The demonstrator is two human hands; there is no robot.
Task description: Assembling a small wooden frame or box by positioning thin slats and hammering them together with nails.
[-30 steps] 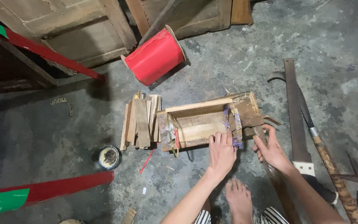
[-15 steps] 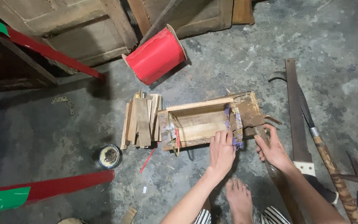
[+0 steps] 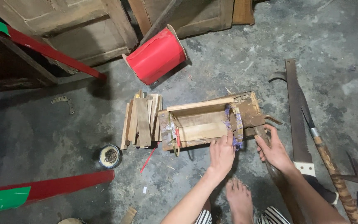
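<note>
- One cam only, head-worn, looks steeply down at concrete floor (image 3: 237, 54) from above the person.
- Faces fwd, away from body; own bare foot (image 3: 239, 199) at bottom edge.
- Mid-close: forearms fill lower frame, wooden doors (image 3: 75, 25) along top edge.

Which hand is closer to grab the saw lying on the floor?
The right hand, probably. It grips a handle at the wooden frame's right end, beside the saw; the left hand is farther away.
</note>
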